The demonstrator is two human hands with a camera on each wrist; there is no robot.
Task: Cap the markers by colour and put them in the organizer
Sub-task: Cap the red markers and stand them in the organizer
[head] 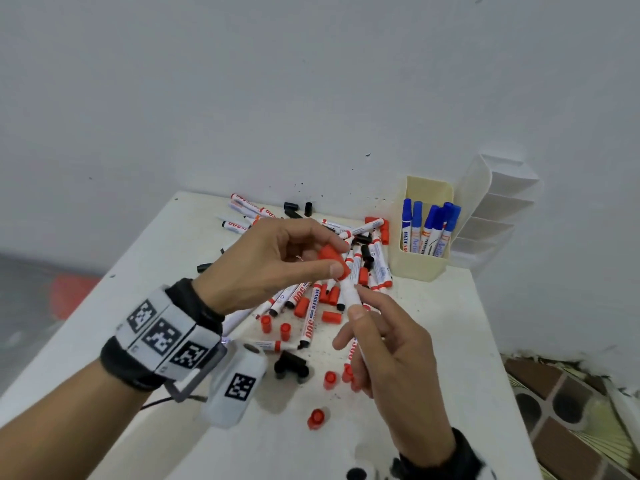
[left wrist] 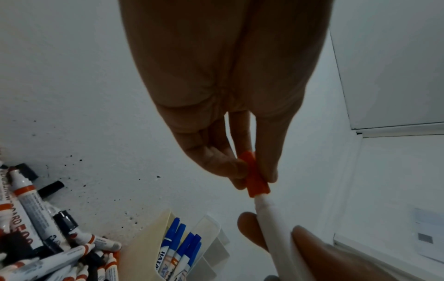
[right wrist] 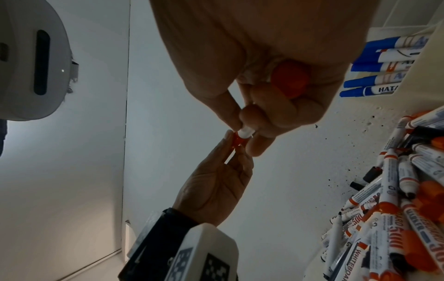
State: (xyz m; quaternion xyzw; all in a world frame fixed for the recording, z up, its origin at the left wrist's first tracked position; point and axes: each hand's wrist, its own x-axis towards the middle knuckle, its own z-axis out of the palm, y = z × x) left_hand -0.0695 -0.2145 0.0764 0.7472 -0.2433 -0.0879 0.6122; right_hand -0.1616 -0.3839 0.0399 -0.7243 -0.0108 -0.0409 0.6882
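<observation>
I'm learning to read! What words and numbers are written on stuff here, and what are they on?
"HATA" and "500": on a blue-capped marker in the cream organizer.
"Artline", partly hidden: on another blue-capped marker there.
"MARKER" and "500": on a red marker in the pile.
"WHITEBOARD", cut off: on a pile marker.
Small print on the barrels: too small to read.

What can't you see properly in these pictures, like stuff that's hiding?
- Marker tip: every view, covered by the red cap that the left hand pinches.
- Marker's label: head view, wrapped by the right hand.
- Cream organizer bottom: head view, hidden by its front wall.
- Blue markers: right wrist view, cut off by the organizer's wall.
</observation>
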